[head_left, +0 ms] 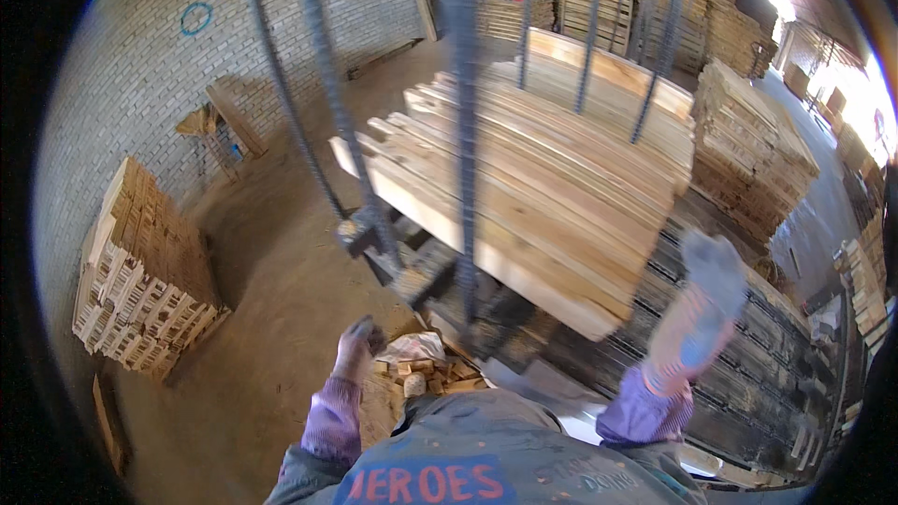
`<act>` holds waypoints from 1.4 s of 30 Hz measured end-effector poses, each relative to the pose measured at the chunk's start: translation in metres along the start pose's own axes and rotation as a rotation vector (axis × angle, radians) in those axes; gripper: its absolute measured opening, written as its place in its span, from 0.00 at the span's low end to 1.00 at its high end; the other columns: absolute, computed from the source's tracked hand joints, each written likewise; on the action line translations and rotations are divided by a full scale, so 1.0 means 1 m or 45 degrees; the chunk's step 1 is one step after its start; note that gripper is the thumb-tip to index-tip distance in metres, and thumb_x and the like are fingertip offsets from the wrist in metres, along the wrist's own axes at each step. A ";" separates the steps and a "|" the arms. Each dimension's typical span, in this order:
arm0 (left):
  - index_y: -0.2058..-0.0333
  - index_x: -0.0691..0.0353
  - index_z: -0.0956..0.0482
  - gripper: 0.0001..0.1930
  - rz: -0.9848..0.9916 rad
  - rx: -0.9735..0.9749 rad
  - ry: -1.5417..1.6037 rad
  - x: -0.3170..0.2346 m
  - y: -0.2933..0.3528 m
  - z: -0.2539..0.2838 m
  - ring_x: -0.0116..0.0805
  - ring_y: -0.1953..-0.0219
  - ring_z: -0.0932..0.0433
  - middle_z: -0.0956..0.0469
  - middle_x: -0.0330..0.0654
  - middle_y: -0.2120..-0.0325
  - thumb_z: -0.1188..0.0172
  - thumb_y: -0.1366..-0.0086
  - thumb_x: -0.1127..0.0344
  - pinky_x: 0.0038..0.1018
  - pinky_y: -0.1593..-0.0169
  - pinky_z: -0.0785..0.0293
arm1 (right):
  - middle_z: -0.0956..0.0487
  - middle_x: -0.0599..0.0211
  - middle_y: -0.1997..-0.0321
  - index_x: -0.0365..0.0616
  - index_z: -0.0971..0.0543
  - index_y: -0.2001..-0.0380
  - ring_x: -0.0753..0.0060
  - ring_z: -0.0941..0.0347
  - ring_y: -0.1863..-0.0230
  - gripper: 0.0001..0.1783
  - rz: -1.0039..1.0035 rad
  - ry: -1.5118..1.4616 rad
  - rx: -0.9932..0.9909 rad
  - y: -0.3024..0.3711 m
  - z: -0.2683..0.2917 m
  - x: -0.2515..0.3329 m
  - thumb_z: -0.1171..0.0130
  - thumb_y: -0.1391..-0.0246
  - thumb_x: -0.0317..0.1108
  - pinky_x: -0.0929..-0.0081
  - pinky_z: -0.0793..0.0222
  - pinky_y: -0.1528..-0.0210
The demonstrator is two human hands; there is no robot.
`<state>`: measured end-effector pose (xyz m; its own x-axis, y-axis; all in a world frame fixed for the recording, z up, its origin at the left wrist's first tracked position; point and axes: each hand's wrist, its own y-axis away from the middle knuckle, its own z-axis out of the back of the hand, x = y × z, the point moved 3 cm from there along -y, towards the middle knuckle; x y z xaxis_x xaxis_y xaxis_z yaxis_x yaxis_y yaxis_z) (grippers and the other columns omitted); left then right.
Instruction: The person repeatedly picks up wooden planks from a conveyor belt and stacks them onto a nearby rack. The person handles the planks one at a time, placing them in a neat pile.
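A stack of pale wooden boards (524, 196) lies side by side in front of me, held between upright ribbed metal rods (466, 131). To the right of the boards, my right hand (716, 276), in a greyish glove, is over the dark slatted metal bed (748, 365); motion smears its fingers. My left hand (358, 346), also gloved, hangs low near the rods' base, its fingers curled in and nothing visible in them. Both wrists come out of purple cuffs. Just beside the left hand are small wood offcuts (435, 376) and a whitish plastic bag (413, 347).
A stack of short wooden pieces (154, 271) stands at the left near a brick wall (215, 37). Another lumber stack (753, 145) is at the right, with more piled timber (594, 9) behind. A plank (237, 119) leans on the wall beside a broom-like thing (198, 122).
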<state>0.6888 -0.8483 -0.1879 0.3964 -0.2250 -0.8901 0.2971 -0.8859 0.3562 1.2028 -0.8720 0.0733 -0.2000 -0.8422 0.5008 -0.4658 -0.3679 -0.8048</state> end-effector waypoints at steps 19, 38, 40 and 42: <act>0.37 0.48 0.27 0.35 -0.457 0.358 -1.705 -0.177 -0.384 -0.071 0.54 0.39 0.26 0.24 0.53 0.42 0.28 0.43 0.51 0.43 0.38 0.27 | 0.27 0.62 0.51 0.44 0.49 0.24 0.83 0.41 0.74 0.45 0.192 1.098 -0.366 0.047 -0.307 0.058 0.40 0.37 0.44 0.83 0.42 0.75; 0.36 0.61 0.31 0.38 0.116 0.984 0.404 -0.282 -0.405 -0.029 0.41 0.56 0.18 0.20 0.47 0.51 0.36 0.38 0.44 0.34 0.60 0.17 | 0.41 0.53 0.24 0.42 0.46 0.23 0.56 0.43 0.27 0.42 0.413 1.244 -0.460 0.040 -0.321 0.053 0.45 0.39 0.34 0.57 0.52 0.24; 0.36 0.62 0.31 0.39 0.255 1.077 0.522 -0.297 -0.388 -0.015 0.43 0.56 0.17 0.21 0.51 0.49 0.34 0.40 0.44 0.35 0.61 0.16 | 0.36 0.56 0.30 0.42 0.45 0.24 0.70 0.32 0.49 0.42 0.461 1.357 -0.455 0.039 -0.317 0.058 0.45 0.40 0.34 0.70 0.34 0.47; 0.37 0.64 0.31 0.42 0.165 1.018 0.548 -0.330 -0.351 -0.008 0.46 0.58 0.16 0.21 0.56 0.49 0.32 0.44 0.44 0.36 0.60 0.14 | 0.31 0.62 0.41 0.43 0.44 0.24 0.84 0.42 0.70 0.42 0.356 1.240 -0.563 0.040 -0.326 0.050 0.44 0.39 0.38 0.82 0.45 0.71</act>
<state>0.4606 -0.4597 -0.0168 0.7215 -0.3139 -0.6172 -0.3983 -0.9172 0.0009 0.8934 -0.8003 0.1702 -0.8487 -0.1316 0.5122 -0.5267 0.1239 -0.8410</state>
